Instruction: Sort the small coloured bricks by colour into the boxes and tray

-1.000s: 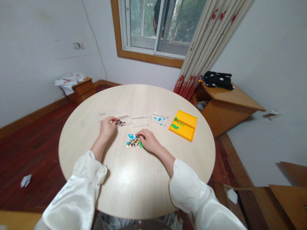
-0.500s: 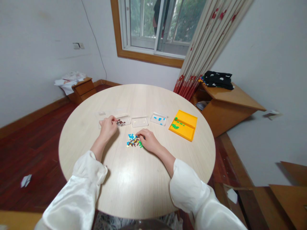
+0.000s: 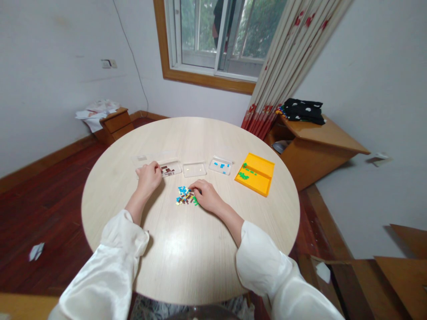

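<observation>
Across our surface (image 3: 183, 249), low releases by brown pieces (image 3: 167, 170) limit scatter; what left grip (image 3: 149, 178) or right grip (image 3: 207, 195) holds, we can't tell.

Room in a home, by its furnishings. Upper centre: one sliding window (image 3: 223, 40) in a brown wooden surround (image 3: 200, 79), foliage beyond the glass. Upper right: one long curtain (image 3: 290, 58), pale, with red floral marks and a red lower band. Right: one wooden cabinet (image 3: 323, 153), folded black patterned cloth (image 3: 303, 110) on top. Left: one small wooden drawer unit (image 3: 117, 126), loose papers (image 3: 102, 108) over it. Centre: one round pale-topped table (image 3: 190, 249). Walls (image 3: 66, 35) plain white; wooden skirting (image 3: 66, 151); floor (image 3: 50, 200) dark red boards. Upper left: wall switch plate (image 3: 109, 64), loose cable (image 3: 130, 49).
</observation>
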`<state>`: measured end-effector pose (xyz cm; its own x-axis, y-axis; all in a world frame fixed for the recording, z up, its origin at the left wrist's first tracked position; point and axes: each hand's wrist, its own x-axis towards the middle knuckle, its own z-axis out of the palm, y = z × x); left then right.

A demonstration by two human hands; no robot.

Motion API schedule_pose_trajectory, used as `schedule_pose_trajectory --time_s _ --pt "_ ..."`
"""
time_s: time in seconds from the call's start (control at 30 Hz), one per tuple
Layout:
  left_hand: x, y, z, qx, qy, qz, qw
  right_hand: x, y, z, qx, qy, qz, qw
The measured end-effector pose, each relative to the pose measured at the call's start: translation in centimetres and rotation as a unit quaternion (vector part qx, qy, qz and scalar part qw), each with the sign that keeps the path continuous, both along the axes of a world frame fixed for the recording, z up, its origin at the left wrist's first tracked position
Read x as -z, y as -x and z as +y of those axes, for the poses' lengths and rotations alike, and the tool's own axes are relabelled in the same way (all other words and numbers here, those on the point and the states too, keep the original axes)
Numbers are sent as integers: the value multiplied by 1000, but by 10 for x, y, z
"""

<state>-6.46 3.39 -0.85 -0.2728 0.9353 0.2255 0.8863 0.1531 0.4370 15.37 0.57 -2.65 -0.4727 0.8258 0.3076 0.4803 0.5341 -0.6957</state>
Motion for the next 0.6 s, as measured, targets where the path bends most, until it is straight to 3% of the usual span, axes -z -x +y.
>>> schedule_pose_trajectory --time_s 0.2,0.6 --pt "-3 -1 -1 -16 16 17 1000 0 -1 0 -4 0 -2 1000" --pt "-3 -6 -2 23 31 11 999 0 -1 0 -3 -1 -9 1000"
